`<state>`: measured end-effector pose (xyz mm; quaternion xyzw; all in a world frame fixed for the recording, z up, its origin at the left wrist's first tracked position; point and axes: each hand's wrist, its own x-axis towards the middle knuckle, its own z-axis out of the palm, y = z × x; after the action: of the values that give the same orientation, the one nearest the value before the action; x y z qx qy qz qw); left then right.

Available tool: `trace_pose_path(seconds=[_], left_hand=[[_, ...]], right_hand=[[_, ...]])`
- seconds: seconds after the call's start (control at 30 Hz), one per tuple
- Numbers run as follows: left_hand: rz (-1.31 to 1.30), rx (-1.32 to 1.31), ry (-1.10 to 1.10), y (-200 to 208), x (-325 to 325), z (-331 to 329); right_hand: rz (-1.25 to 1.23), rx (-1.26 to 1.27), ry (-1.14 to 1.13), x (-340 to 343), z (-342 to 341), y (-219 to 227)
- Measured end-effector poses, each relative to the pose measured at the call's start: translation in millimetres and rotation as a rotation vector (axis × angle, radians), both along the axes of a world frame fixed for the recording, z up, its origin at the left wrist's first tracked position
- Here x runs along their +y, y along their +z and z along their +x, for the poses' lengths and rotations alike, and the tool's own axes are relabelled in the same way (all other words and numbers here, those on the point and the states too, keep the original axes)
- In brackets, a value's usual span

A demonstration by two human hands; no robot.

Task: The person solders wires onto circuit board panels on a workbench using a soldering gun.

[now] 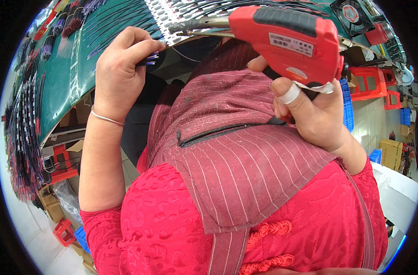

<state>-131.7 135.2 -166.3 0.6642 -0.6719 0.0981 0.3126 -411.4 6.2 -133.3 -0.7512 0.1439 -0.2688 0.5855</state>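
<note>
My right hand (310, 107) grips a red and black soldering gun (282, 43), its metal tip pointing left over the table's near edge. White tape wraps the thumb. My left hand (126, 66) is closed in a pinch around a small bunch of thin dark wires (150, 58), whose ends stick out below the fingers. Just beyond the fingertips lies a white perforated strip of small parts (159, 16) on the green table (64, 87). The soldering tip reaches to the near end of that strip, and I cannot tell whether it touches.
More dark wires (119, 23) lie spread across the table. A thick bundle of wires (23, 137) hangs over its left edge. At the far right stands a black fan (351, 16). Red stools (367, 82) and a cardboard box (391, 153) are on the floor to the right.
</note>
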Motion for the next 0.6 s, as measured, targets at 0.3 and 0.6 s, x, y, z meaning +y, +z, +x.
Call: trace_pose_path(seconds=[0.3, 0.6], left_hand=[[-0.022, -0.044, 0.044, 1.7, 1.6, -6.0], [-0.045, -0.12, 0.041, 1.8, 3.4, -7.8]], right_hand=[[0.073, 0.063, 0.005, -1.4, 1.6, 10.1], [0.149, 0.013, -0.008, 0.0, 2.4, 6.2]])
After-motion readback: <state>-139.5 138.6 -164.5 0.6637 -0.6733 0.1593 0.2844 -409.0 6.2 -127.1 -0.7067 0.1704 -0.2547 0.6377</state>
